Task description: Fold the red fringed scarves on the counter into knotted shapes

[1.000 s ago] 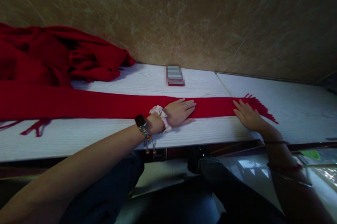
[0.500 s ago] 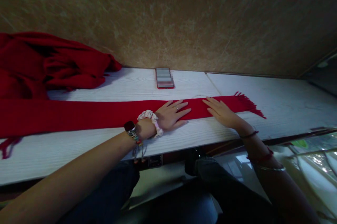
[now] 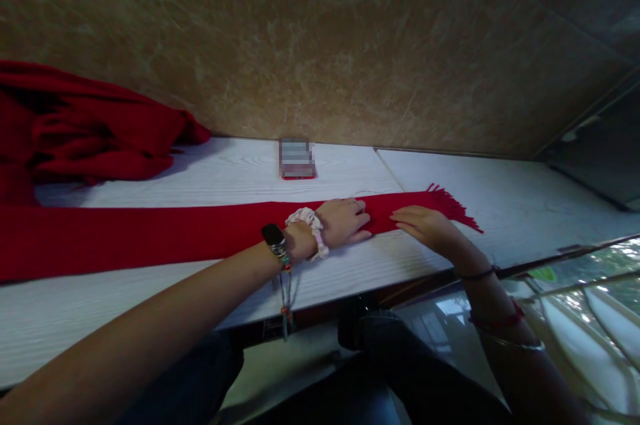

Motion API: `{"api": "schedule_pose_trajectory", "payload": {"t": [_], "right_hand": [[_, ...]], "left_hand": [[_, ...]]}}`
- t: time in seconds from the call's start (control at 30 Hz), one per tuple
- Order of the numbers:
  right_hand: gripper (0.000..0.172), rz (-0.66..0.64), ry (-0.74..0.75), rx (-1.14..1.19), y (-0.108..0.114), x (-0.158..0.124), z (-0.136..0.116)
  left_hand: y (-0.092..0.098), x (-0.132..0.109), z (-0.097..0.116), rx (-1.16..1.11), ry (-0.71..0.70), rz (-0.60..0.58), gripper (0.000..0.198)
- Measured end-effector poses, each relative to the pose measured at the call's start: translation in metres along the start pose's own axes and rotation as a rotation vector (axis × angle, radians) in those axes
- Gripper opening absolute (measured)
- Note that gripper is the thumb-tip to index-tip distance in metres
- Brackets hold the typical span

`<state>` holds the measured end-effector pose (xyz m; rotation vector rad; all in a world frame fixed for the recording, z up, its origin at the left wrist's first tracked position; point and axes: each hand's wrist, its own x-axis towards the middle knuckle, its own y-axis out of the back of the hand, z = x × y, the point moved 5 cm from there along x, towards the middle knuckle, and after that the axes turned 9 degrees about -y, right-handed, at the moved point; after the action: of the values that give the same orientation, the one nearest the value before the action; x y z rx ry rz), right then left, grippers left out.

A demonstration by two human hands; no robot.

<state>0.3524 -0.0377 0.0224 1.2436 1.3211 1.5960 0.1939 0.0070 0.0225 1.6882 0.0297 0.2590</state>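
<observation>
A long red scarf lies flat in a folded strip across the white table, its fringed end at the right. My left hand rests flat on the scarf near that end, fingers stretched out. A watch, a scrunchie and bead bracelets are on that wrist. My right hand lies palm down on the scarf's near edge just right of the left hand, fingers extended toward it. Neither hand grips the cloth.
A heap of red fabric sits at the back left against the brown marbled wall. A phone lies near the wall behind the scarf. The table's front edge runs above my knees; a seam divides the tabletop at right.
My right hand has slid left along the scarf, from the fringed end to close beside my left hand. The left hand has stayed on the cloth. The view has shifted right.
</observation>
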Motion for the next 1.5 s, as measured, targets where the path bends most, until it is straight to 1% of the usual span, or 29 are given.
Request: {"api": "schedule_pose_trajectory", "payload": {"t": [0.07,0.2,0.3,0.4,0.5,0.63,0.8,0.87,0.97,1.07,1.2,1.3,1.4,1.5], "right_hand": [[0.028,-0.017,0.024,-0.02,-0.001,0.0,-0.004],[0.03,-0.028,0.012,-0.019,0.002,-0.002,-0.005],[0.032,-0.034,0.025,-0.031,0.003,-0.002,-0.006],[0.034,-0.016,0.021,-0.049,0.001,-0.003,-0.005],[0.036,0.02,-0.011,-0.055,-0.002,-0.004,-0.002],[0.034,0.054,-0.073,-0.024,-0.003,-0.003,0.002],[0.026,0.102,-0.199,0.102,0.002,-0.002,0.01],[0.022,0.105,-0.223,0.152,0.004,-0.003,0.01],[0.019,0.122,-0.252,0.205,0.007,-0.004,0.01],[0.017,0.124,-0.265,0.23,0.007,-0.005,0.01],[0.016,0.077,-0.246,0.257,0.008,-0.006,0.011],[0.015,0.034,-0.22,0.287,0.008,-0.008,0.011],[0.016,-0.01,-0.191,0.281,0.006,-0.008,0.011],[0.017,-0.045,-0.153,0.237,0.001,-0.009,0.012]], "left_hand": [[-0.003,0.004,0.0,0.008,-0.032,0.024,0.036],[-0.006,0.004,0.0,0.01,-0.084,0.084,0.031],[-0.005,0.002,0.001,0.031,-0.084,0.099,0.026],[-0.003,0.002,0.003,0.053,-0.067,0.09,0.027],[-0.001,0.001,0.005,0.065,-0.057,0.067,0.029],[0.0,0.0,0.005,0.051,-0.051,0.032,0.03],[-0.006,-0.001,0.003,-0.036,-0.014,0.058,0.039],[-0.011,-0.001,0.002,-0.081,0.011,0.035,0.044],[-0.018,-0.001,0.002,-0.138,0.031,-0.031,0.044],[-0.02,0.0,0.002,-0.18,0.042,-0.065,0.044],[-0.017,0.001,0.0,-0.239,0.014,-0.083,0.044],[-0.017,0.0,-0.001,-0.266,-0.003,-0.117,0.043],[-0.018,-0.002,0.001,-0.255,-0.028,-0.161,0.043],[-0.02,-0.004,0.003,-0.22,-0.046,-0.173,0.043]]}}
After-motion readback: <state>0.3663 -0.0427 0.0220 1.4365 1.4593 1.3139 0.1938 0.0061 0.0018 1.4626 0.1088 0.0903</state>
